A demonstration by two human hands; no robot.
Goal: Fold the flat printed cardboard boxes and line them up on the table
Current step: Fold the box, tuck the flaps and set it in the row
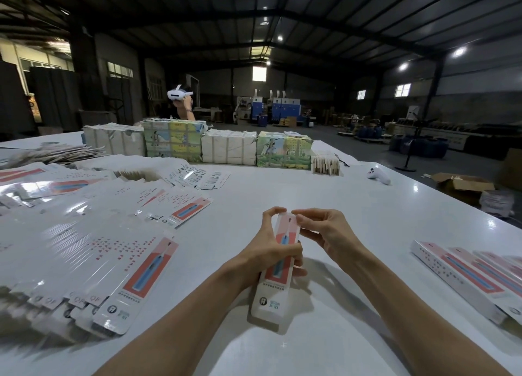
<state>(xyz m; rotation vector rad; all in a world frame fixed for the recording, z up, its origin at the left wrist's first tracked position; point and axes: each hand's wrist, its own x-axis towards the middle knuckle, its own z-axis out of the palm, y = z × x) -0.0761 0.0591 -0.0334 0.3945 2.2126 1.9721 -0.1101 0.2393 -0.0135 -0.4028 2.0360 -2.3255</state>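
Observation:
A long narrow printed box [272,293], white with a pink and red panel and a blue toothbrush picture, stands tilted above the white table [353,206]. My left hand [271,245] grips its middle, with the fingers wrapped round it and the forefinger curled over the far end. My right hand [322,231] pinches the far end flap from the right. Flat unfolded boxes [135,271] of the same print lie fanned in a big pile on the left. Folded boxes [469,277] lie side by side in a row at the right edge.
Wrapped bundles of printed cartons [197,144] form a wall along the far side of the table. A white controller [380,175] lies at the far right. A person wearing a white headset [180,99] stands behind the bundles. Open cardboard cartons [463,183] sit on the floor to the right.

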